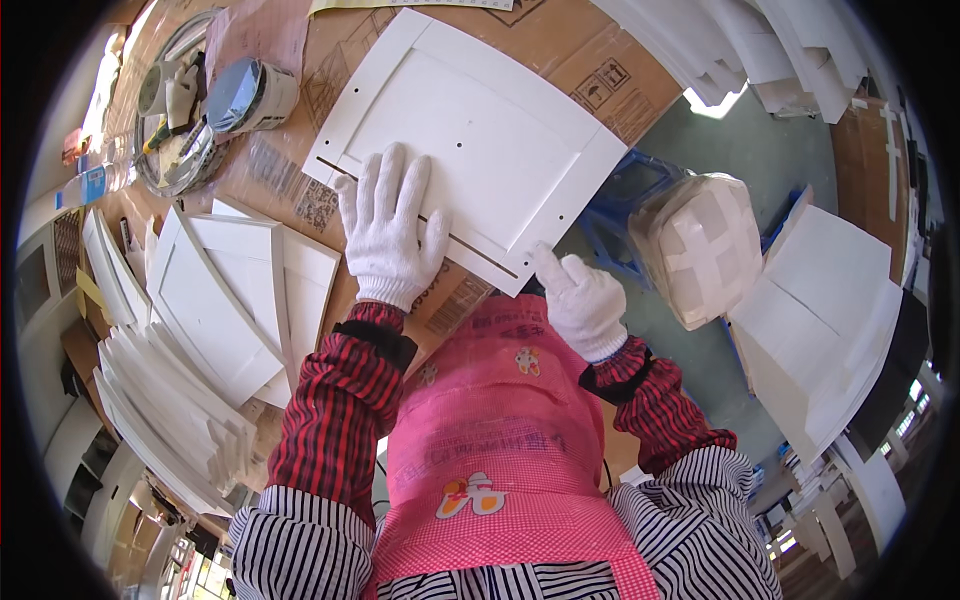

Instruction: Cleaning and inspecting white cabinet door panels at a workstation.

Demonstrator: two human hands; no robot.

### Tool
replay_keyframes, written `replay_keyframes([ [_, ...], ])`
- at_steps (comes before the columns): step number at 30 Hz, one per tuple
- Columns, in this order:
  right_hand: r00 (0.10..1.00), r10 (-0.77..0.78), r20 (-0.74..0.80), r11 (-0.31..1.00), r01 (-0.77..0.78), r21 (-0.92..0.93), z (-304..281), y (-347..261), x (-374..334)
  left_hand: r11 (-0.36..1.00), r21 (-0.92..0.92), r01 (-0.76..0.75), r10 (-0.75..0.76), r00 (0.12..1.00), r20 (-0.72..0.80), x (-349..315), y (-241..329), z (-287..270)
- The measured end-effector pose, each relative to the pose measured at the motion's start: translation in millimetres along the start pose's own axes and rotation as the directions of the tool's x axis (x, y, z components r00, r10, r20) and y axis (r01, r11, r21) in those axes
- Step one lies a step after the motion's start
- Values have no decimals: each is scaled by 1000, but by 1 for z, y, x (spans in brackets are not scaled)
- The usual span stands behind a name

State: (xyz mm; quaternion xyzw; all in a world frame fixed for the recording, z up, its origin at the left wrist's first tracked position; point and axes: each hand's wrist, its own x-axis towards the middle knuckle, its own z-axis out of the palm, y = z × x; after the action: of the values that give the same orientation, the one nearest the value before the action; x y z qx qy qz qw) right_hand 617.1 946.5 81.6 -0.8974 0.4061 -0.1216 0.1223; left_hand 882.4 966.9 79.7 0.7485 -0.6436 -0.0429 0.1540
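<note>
A white panel (pixel 480 130) with a raised frame, a few small dark holes and a narrow slot along its near edge lies at a slant on cardboard. My left hand (pixel 385 230), in a white knitted glove, rests on its near left part with the fingers spread. At the near right corner is my right hand (pixel 585 305), also gloved. Its index finger reaches to the corner beside a small hole, and the other fingers are curled in. Whether anything small sits in those curled fingers is hidden.
More white panels (pixel 225 290) lie stacked at the left. A bucket (pixel 252 97) and coiled tubing (pixel 150 165) stand at the far left. To the right are a taped, wrapped bundle (pixel 697 245), a blue stand (pixel 625 205) and white sheets (pixel 820 310).
</note>
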Motion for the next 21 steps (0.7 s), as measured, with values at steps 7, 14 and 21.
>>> replay_keyframes([
  [7, 1000, -3, 6, 1000, 3, -19, -2, 3, 1, 1000, 9, 8, -8, 999, 32, 0, 1, -1],
  [14, 996, -73, 45, 997, 72, 13, -7, 5, 9, 1000, 23, -4, 4, 1000, 1, 1, 0, -1],
  [21, 985, -122, 119, 981, 138, -137, -17, 3, 32, 1000, 23, -1, 1, 1000, 0, 0, 1, 2],
])
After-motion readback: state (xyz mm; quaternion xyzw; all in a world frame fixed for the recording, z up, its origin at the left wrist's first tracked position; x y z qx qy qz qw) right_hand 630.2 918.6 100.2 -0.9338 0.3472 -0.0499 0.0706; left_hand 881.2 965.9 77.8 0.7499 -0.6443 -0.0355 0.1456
